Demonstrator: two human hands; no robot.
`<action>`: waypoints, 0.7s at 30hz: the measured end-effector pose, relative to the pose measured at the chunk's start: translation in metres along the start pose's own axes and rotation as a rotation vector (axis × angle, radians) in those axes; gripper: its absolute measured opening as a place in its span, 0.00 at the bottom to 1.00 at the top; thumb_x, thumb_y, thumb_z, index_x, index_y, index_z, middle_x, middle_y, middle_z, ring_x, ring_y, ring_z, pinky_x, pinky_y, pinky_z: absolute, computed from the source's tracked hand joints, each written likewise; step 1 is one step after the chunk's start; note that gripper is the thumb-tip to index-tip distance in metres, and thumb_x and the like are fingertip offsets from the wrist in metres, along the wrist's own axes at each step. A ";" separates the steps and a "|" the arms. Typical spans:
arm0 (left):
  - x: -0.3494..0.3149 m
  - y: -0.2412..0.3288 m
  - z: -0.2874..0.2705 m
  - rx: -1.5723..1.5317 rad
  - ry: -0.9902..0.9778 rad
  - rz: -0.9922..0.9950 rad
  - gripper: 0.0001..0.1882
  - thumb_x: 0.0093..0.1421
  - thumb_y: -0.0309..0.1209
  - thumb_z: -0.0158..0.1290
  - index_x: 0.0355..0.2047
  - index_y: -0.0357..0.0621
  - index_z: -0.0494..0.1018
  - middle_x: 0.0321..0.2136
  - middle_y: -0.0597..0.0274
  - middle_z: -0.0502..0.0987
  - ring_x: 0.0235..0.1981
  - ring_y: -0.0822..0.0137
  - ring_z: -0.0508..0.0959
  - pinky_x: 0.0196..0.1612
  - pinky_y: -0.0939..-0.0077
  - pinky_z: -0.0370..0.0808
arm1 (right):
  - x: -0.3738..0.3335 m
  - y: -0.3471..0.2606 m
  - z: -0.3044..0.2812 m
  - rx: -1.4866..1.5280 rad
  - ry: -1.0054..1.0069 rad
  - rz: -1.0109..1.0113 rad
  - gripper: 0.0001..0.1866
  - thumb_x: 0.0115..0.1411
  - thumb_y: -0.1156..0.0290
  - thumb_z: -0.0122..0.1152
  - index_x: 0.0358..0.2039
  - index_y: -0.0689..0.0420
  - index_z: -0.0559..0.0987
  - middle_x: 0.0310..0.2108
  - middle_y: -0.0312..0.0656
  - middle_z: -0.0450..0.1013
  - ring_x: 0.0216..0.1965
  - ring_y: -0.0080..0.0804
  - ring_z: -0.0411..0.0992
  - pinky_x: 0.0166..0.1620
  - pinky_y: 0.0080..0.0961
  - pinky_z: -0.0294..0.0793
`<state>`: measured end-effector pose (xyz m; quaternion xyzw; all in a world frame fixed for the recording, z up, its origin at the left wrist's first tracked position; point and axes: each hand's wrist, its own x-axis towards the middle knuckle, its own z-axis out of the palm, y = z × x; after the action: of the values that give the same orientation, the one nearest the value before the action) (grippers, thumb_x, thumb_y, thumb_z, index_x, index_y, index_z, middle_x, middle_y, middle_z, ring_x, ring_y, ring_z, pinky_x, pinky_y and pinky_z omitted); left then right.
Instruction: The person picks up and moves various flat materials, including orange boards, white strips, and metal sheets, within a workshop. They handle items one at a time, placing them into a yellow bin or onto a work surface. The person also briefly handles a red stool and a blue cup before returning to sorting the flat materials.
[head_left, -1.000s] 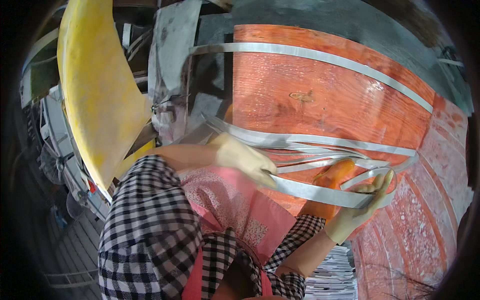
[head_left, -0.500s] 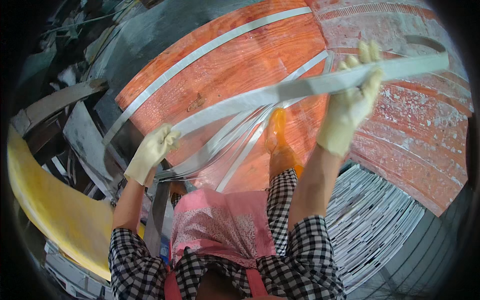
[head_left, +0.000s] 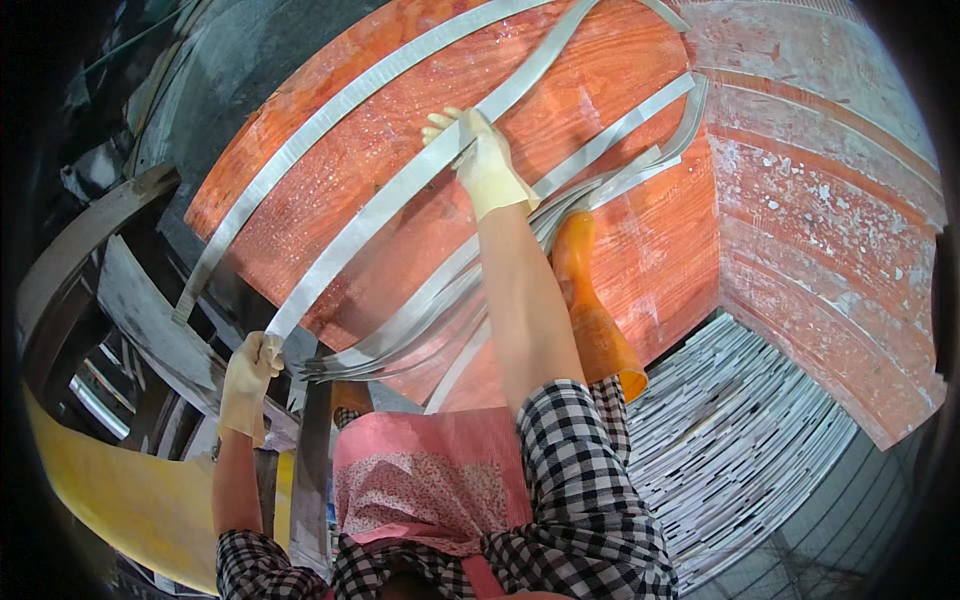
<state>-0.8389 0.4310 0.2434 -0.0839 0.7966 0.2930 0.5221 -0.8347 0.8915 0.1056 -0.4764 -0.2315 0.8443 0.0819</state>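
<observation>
Apron: a pink apron (head_left: 430, 480) sits nearest, right under the camera, with checked sleeves (head_left: 590, 480) either side.
Yellow sheet: a curved yellow sheet (head_left: 130, 500) fills the lower left, just beside the left forearm.
Left hand: gloved left hand (head_left: 250, 375), fingers curled tight around the near end of a long metal strip (head_left: 370, 215).
Strip: it runs up and to the right from that grip, lying across the orange surface (head_left: 600, 120).
Boot: an orange rubber boot (head_left: 590, 310) stands on the surface, just right of the right forearm.
Loose strips: a bundle of more grey strips (head_left: 420, 325) fans out under the arm, between the two hands and beneath the held strip.
Stack: a pile of pale flat sheets (head_left: 740, 430) lies at lower right, beside the boot.
Right hand: gloved right hand (head_left: 480, 160), arm stretched out, fingers wrapped over the strip farther along, thumb side up.
Far strip: one more grey band (head_left: 330, 110) arcs across the surface beyond the held one, apart from it.
Containers: I can't make out any here.
</observation>
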 end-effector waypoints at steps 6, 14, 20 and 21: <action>-0.022 0.066 -0.014 0.512 0.267 0.593 0.07 0.64 0.33 0.57 0.37 0.42 0.75 0.28 0.56 0.76 0.29 0.57 0.76 0.35 0.64 0.71 | -0.093 -0.098 0.005 -0.249 0.009 0.064 0.26 0.73 0.56 0.48 0.58 0.66 0.68 0.50 0.58 0.76 0.50 0.50 0.76 0.58 0.42 0.75; -0.107 0.224 -0.030 0.998 0.238 1.150 0.06 0.52 0.35 0.53 0.22 0.49 0.75 0.21 0.61 0.77 0.29 0.58 0.81 0.45 0.63 0.80 | -0.291 -0.142 0.120 -1.979 -0.556 -1.161 0.33 0.63 0.56 0.63 0.63 0.60 0.69 0.57 0.50 0.74 0.58 0.45 0.71 0.56 0.37 0.73; -0.245 0.304 -0.100 1.218 0.939 1.544 0.35 0.48 0.37 0.60 0.59 0.50 0.72 0.58 0.55 0.75 0.65 0.61 0.69 0.70 0.62 0.64 | -0.377 -0.146 0.239 -1.902 -0.597 -0.522 0.11 0.61 0.72 0.56 0.43 0.56 0.81 0.35 0.48 0.79 0.39 0.43 0.78 0.45 0.37 0.76; -0.262 0.307 -0.113 0.943 1.097 1.675 0.26 0.51 0.35 0.59 0.52 0.44 0.75 0.52 0.51 0.77 0.58 0.55 0.74 0.62 0.58 0.67 | -0.400 -0.164 0.260 -1.694 -0.590 -0.661 0.14 0.67 0.66 0.53 0.46 0.60 0.81 0.39 0.42 0.80 0.46 0.33 0.77 0.52 0.33 0.75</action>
<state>-0.9471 0.5733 0.6229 0.5706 0.7564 0.1438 -0.2854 -0.8536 0.8111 0.6034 -0.0557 -0.8999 0.4164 -0.1174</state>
